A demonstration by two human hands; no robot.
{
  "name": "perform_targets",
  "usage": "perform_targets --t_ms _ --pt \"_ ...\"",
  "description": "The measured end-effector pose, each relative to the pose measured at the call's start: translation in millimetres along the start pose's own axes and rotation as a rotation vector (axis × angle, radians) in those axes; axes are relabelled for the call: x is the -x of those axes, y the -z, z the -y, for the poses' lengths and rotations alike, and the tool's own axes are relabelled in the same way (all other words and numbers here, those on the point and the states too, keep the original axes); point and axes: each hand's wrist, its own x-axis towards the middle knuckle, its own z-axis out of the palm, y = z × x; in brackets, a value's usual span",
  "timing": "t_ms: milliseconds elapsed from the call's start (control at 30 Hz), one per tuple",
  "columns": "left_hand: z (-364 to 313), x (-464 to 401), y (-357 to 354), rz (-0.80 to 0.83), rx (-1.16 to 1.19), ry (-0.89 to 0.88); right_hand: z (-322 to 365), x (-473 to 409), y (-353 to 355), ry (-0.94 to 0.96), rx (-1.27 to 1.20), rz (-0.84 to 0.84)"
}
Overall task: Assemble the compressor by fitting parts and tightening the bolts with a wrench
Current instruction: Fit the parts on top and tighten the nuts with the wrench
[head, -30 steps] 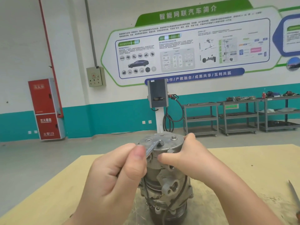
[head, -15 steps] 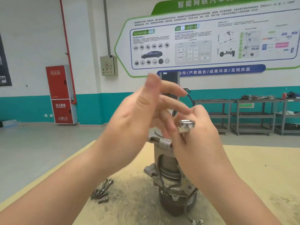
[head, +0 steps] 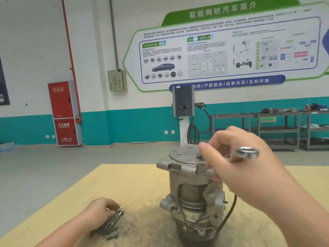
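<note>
Right hand [head: 245, 168]: fingers curled round wrench [head: 246, 153], thumb over compressor [head: 194, 198] top. Left hand [head: 99, 209]: fingers bent, touching bolts [head: 112, 227] at compressor's 9 o'clock. Compressor upright on table [head: 128, 184].

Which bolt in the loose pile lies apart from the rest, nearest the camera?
The short bolt at the pile's near edge: it lies alone on the table, while the other bolts bunch under the left hand.

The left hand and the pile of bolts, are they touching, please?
Touching: the head view shows the left hand's fingers lying on the bolts on the table.
</note>
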Motion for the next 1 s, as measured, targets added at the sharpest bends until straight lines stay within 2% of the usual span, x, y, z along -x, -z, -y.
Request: perform_targets --t_ms 100,167,233,333,433,500,567,633,700,767,1000 --pt "1 -4 -6 -0.043 -0.031 -0.038 -22 -10 25 -0.094 -0.209 0.163" --pt "0 -5 -7 -0.068 -0.051 -0.051 -38 -16 38 -0.065 -0.321 0.256" --pt "1 -8 -9 -0.085 -0.047 -0.045 -61 -22 43 -0.091 -0.574 0.278" --pt "-7 -7 -6 -0.153 0.01 0.006 -85 -29 36 -0.169 -0.949 0.156" --pt "-33 -2 10 -0.316 0.17 -0.014 -92 -34 23 -0.186 -1.078 -0.098" --pt "-64 10 29 -0.431 0.374 -0.101 -89 -36 15 -0.163 -1.175 -0.261" --pt "-104 30 48 -0.5 0.589 -0.258 -85 -38 8 -0.155 -1.267 -0.338" --pt "-147 55 63 -0.497 0.801 -0.486 -82 -39 2 -0.183 -1.284 -0.334" --pt "-184 75 71 -0.472 0.882 -0.681 -80 -40 -4 -0.222 -1.268 -0.305" --pt "-210 82 71 -0.452 0.847 -0.771 -79 -39 -9 -0.253 -1.269 -0.291" --pt "-228 74 71 -0.575 0.469 -0.781 -79 -40 -1 -0.218 -1.294 -0.32"
